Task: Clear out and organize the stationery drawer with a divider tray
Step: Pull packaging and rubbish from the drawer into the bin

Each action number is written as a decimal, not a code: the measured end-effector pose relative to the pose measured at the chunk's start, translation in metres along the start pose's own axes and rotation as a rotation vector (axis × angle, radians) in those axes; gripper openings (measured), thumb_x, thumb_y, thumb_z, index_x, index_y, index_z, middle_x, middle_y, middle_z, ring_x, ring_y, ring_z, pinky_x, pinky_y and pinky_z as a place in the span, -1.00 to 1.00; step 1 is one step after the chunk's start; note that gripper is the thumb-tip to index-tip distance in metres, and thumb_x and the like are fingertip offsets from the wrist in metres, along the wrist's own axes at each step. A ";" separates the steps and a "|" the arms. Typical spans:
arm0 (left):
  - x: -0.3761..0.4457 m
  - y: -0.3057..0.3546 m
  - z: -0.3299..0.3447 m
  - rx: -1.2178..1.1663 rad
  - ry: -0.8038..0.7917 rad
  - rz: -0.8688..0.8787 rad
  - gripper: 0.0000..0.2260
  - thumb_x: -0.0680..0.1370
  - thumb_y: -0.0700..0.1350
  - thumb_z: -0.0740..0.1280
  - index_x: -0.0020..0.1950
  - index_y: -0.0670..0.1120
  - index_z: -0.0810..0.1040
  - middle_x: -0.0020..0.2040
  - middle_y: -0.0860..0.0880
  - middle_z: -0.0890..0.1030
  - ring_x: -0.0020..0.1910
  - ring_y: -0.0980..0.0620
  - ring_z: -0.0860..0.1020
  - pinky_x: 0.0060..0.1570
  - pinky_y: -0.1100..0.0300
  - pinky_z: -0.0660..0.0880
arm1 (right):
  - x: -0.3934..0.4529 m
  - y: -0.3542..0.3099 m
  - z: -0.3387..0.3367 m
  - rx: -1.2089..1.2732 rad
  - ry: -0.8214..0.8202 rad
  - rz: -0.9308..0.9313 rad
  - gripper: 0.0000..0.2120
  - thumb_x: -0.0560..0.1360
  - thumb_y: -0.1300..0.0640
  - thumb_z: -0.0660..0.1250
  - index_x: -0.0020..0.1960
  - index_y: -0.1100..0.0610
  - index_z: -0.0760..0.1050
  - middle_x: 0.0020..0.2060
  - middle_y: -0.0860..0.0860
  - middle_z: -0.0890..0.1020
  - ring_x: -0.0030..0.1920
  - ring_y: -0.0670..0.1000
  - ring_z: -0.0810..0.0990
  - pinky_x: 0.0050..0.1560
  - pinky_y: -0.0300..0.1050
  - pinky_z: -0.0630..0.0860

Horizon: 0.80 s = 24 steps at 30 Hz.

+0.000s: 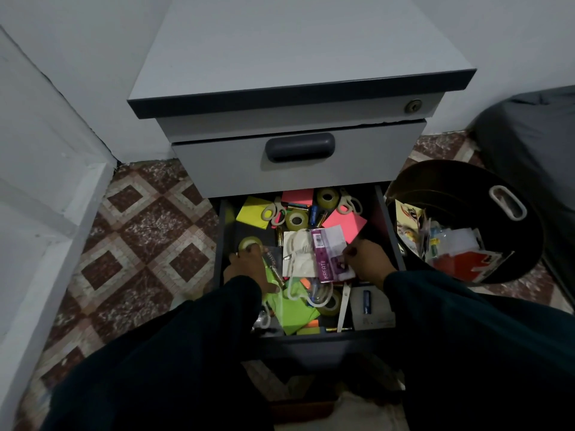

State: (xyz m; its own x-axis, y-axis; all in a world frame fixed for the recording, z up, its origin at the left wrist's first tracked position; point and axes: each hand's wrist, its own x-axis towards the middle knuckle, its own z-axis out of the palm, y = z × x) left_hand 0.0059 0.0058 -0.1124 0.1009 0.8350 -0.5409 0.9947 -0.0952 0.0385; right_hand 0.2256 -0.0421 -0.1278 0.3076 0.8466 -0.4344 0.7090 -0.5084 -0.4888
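Observation:
The dark open drawer (385,219) of a grey cabinet holds a jumble of stationery: pink sticky notes (345,223), yellow sticky notes (252,213), tape rolls (296,219), white-handled scissors (350,204), batteries (313,213) and green paper (295,309). My left hand (249,269) reaches into the drawer's left side, fingers curled at a tape roll (250,243). My right hand (368,259) pinches a purple and clear packet (329,253) lying over a white packet (297,253).
A black bin (460,181) with paper and plastic scraps stands on the floor right of the drawer. The shut upper drawer (298,157) overhangs the open one's back. A white wall runs along the left; patterned floor tiles (146,231) lie between.

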 end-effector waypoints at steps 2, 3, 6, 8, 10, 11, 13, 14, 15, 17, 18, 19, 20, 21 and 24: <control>0.000 -0.002 -0.001 -0.045 0.025 0.004 -0.14 0.34 0.13 0.51 0.43 -0.13 0.10 0.41 -0.18 0.27 0.39 -0.19 0.24 0.24 -0.05 0.38 | -0.006 -0.003 0.003 0.224 0.016 0.059 -0.92 0.47 0.31 0.34 -0.16 0.22 0.44 -0.20 0.07 0.53 -0.11 0.06 0.51 -0.12 -0.08 0.45; 0.000 -0.003 -0.002 -0.066 0.039 0.005 -0.14 0.34 0.11 0.52 0.44 -0.14 0.10 0.41 -0.18 0.27 0.39 -0.19 0.25 0.23 -0.04 0.38 | -0.008 -0.004 0.005 0.308 0.021 0.098 -0.84 0.44 0.34 0.37 -0.21 0.18 0.41 -0.24 0.05 0.51 -0.15 0.05 0.50 -0.15 -0.07 0.47; 0.003 -0.005 -0.006 -0.247 0.071 -0.013 -0.23 0.38 -0.01 0.52 0.41 -0.17 0.15 0.37 -0.19 0.33 0.36 -0.19 0.33 0.22 -0.04 0.40 | -0.012 -0.011 0.009 0.510 0.019 0.217 -0.72 0.38 0.39 0.41 -0.30 0.14 0.35 -0.33 0.09 0.51 -0.30 0.07 0.51 -0.21 0.01 0.54; 0.006 -0.008 -0.012 -0.417 0.080 -0.036 -0.32 0.43 -0.12 0.48 0.40 -0.22 0.17 0.35 -0.23 0.40 0.32 -0.21 0.40 0.21 -0.02 0.41 | -0.016 -0.016 0.013 0.637 -0.051 0.302 -0.74 0.41 0.42 0.38 -0.31 0.18 0.38 -0.37 0.12 0.52 -0.39 0.07 0.50 -0.35 -0.06 0.54; 0.010 -0.011 -0.018 -0.489 0.048 -0.055 -0.36 0.47 -0.14 0.44 0.42 -0.28 0.21 0.35 -0.23 0.42 0.31 -0.21 0.41 0.21 0.04 0.39 | -0.019 -0.019 0.020 0.718 -0.149 0.373 -0.81 0.43 0.43 0.35 -0.27 0.24 0.41 -0.35 0.17 0.55 -0.42 0.06 0.49 -0.48 -0.14 0.48; 0.011 -0.012 -0.020 -0.514 0.026 -0.059 -0.43 0.48 -0.14 0.43 0.39 -0.30 0.29 0.33 -0.22 0.44 0.30 -0.20 0.43 0.22 0.06 0.40 | -0.020 -0.019 0.025 0.721 -0.179 0.388 -0.86 0.43 0.43 0.34 -0.23 0.27 0.43 -0.31 0.19 0.57 -0.40 0.07 0.49 -0.47 -0.14 0.46; 0.014 -0.014 -0.020 -0.589 0.002 -0.065 -0.64 0.49 -0.20 0.39 0.25 -0.31 0.49 0.23 -0.23 0.54 0.22 -0.20 0.52 0.22 0.02 0.46 | -0.021 -0.018 0.032 0.678 -0.179 0.377 -0.89 0.43 0.42 0.34 -0.17 0.28 0.44 -0.27 0.21 0.57 -0.39 0.07 0.49 -0.46 -0.15 0.42; 0.015 -0.014 -0.020 -0.638 -0.003 -0.072 -0.72 0.49 -0.25 0.37 0.18 -0.29 0.54 0.18 -0.24 0.58 0.17 -0.21 0.55 0.19 -0.02 0.49 | -0.022 -0.018 0.034 0.640 -0.153 0.363 -0.87 0.43 0.42 0.34 -0.19 0.26 0.41 -0.29 0.19 0.56 -0.42 0.05 0.48 -0.50 -0.20 0.40; 0.017 -0.014 -0.018 -0.682 -0.005 -0.078 -0.76 0.48 -0.28 0.35 0.14 -0.27 0.57 0.14 -0.25 0.60 0.14 -0.21 0.57 0.17 -0.04 0.51 | -0.023 -0.017 0.034 0.612 -0.130 0.352 -0.83 0.43 0.41 0.33 -0.22 0.23 0.38 -0.32 0.16 0.53 -0.43 0.03 0.46 -0.55 -0.24 0.38; 0.018 -0.014 -0.014 -0.730 -0.012 -0.073 -0.79 0.47 -0.30 0.33 0.11 -0.24 0.57 0.10 -0.25 0.61 0.11 -0.22 0.58 0.13 -0.07 0.53 | -0.022 -0.017 0.035 0.597 -0.120 0.332 -0.82 0.42 0.40 0.34 -0.24 0.21 0.38 -0.30 0.17 0.55 -0.39 0.07 0.49 -0.49 -0.19 0.41; 0.018 -0.013 -0.012 -0.735 -0.024 -0.067 -0.77 0.47 -0.30 0.33 0.12 -0.23 0.55 0.11 -0.25 0.61 0.10 -0.22 0.58 0.12 -0.07 0.54 | -0.023 -0.017 0.036 0.601 -0.124 0.319 -0.85 0.40 0.40 0.34 -0.23 0.23 0.42 -0.26 0.20 0.57 -0.34 0.11 0.52 -0.40 -0.14 0.43; 0.016 -0.011 -0.011 -0.735 -0.043 -0.064 -0.74 0.48 -0.29 0.32 0.17 -0.21 0.52 0.14 -0.24 0.59 0.12 -0.21 0.58 0.12 -0.05 0.54 | -0.023 -0.018 0.037 0.615 -0.133 0.310 -0.89 0.39 0.41 0.33 -0.22 0.26 0.45 -0.25 0.22 0.57 -0.31 0.13 0.52 -0.35 -0.10 0.43; 0.014 -0.009 -0.011 -0.728 -0.061 -0.057 -0.69 0.49 -0.28 0.32 0.24 -0.20 0.47 0.18 -0.23 0.57 0.15 -0.21 0.56 0.14 -0.01 0.53 | -0.023 -0.019 0.037 0.630 -0.134 0.301 -0.90 0.38 0.42 0.32 -0.22 0.27 0.47 -0.27 0.22 0.56 -0.34 0.12 0.50 -0.35 -0.10 0.41; 0.011 -0.006 -0.010 -0.721 -0.085 -0.056 -0.63 0.51 -0.28 0.31 0.31 -0.19 0.42 0.23 -0.22 0.53 0.18 -0.20 0.54 0.12 0.05 0.52 | -0.024 -0.020 0.038 0.646 -0.133 0.298 -0.89 0.38 0.43 0.32 -0.25 0.26 0.46 -0.32 0.19 0.54 -0.39 0.09 0.47 -0.38 -0.13 0.39; 0.013 -0.003 -0.007 -0.718 -0.155 -0.026 -0.56 0.54 -0.28 0.30 0.41 -0.20 0.30 0.30 -0.19 0.44 0.18 -0.19 0.51 -0.04 0.12 0.46 | -0.027 -0.023 0.038 0.672 -0.107 0.264 -0.82 0.41 0.43 0.31 -0.31 0.23 0.43 -0.39 0.12 0.50 -0.41 0.05 0.47 -0.39 -0.13 0.43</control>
State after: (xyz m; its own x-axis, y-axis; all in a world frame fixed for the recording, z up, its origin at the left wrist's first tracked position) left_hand 0.0043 0.0211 -0.1140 0.1262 0.7407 -0.6599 0.7696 0.3466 0.5362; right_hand 0.1766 -0.0589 -0.1339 0.3263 0.6799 -0.6567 0.0666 -0.7096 -0.7015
